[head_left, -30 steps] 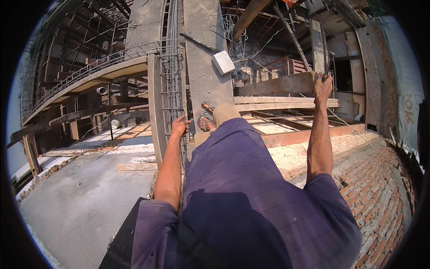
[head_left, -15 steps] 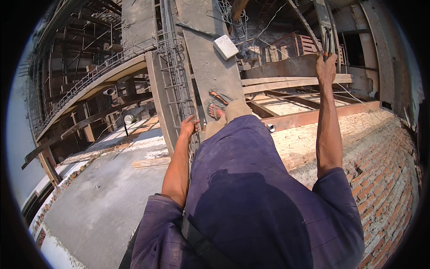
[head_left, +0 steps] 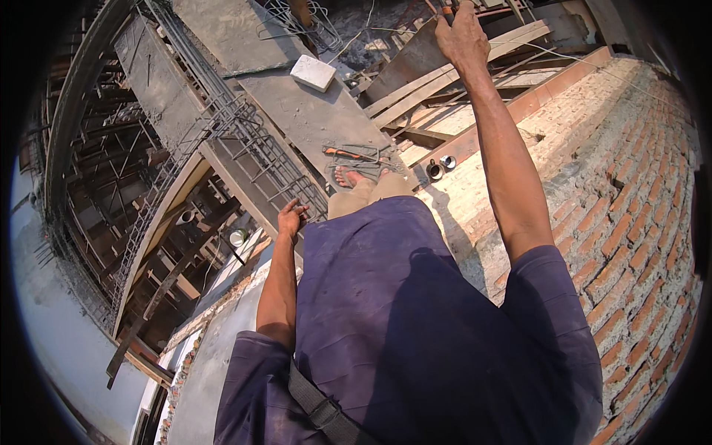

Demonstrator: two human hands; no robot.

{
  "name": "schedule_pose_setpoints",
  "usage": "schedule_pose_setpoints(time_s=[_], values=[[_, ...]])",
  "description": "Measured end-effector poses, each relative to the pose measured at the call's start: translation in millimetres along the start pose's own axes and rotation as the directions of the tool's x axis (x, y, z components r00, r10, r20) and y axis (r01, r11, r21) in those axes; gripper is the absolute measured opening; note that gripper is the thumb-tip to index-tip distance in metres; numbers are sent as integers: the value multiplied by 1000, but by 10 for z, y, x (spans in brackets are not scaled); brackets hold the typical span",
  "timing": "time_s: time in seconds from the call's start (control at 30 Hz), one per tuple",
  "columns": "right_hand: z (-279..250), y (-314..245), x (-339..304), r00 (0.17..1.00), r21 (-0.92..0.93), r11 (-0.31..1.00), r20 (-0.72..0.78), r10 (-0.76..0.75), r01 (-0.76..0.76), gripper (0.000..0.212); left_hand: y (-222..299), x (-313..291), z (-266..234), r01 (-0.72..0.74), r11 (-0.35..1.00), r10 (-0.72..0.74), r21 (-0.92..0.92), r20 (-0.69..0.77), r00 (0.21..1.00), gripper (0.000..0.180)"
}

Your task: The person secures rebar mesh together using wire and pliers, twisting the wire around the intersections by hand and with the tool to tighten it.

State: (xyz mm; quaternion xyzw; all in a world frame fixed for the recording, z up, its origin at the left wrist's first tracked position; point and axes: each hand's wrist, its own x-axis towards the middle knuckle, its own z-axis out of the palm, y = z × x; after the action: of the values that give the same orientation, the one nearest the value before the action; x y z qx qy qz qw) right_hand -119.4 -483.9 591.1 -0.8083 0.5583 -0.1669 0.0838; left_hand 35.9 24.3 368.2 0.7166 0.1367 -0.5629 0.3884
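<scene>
My right hand [head_left: 463, 41] is raised at the top edge, closed around a hand tool that looks like pliers. Only a little of its orange and dark part [head_left: 447, 12] shows, since the frame cuts off the rest. My left hand [head_left: 291, 216] is low beside the rebar cage [head_left: 256, 144], fingers loosely apart and holding nothing. Whether it touches the bars I cannot tell. By my bare foot [head_left: 350, 176] lies an orange-handled tool [head_left: 343, 153] among bent steel stirrups [head_left: 371, 159]. A white block [head_left: 313, 73] sits farther along the concrete-covered walkway [head_left: 297, 107].
A rough brick wall [head_left: 630, 245] runs along my right. Timber boards [head_left: 437, 85] and two pipe ends [head_left: 436, 170] lie beyond it. Drops with scaffold timbers open on the left, past a curved form edge [head_left: 159, 226]. A thin wire [head_left: 564, 55] crosses the upper right.
My view has turned, so the walkway now slants to the upper left. My right hand, with the tool, has gone up and left to the top edge. My left hand stays near the cage.
</scene>
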Motion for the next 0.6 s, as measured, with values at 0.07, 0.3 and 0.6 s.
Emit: schedule_pose_setpoints(time_s=[0.07,0.3,0.6], values=[[4,-62,-25,998,156,988,-60,4,6,43,5,-31,-9,18,1000,-19,-8,-16,1000,52],[-157,-253,-124,991,234,972,-122,59,-29,37,-72,-99,22,6,998,-5,56,-15,1000,50],[-74,-230,-125,987,197,980,-150,57,-27,38,-153,-104,5,13,1000,-14,-23,-39,999,49]])
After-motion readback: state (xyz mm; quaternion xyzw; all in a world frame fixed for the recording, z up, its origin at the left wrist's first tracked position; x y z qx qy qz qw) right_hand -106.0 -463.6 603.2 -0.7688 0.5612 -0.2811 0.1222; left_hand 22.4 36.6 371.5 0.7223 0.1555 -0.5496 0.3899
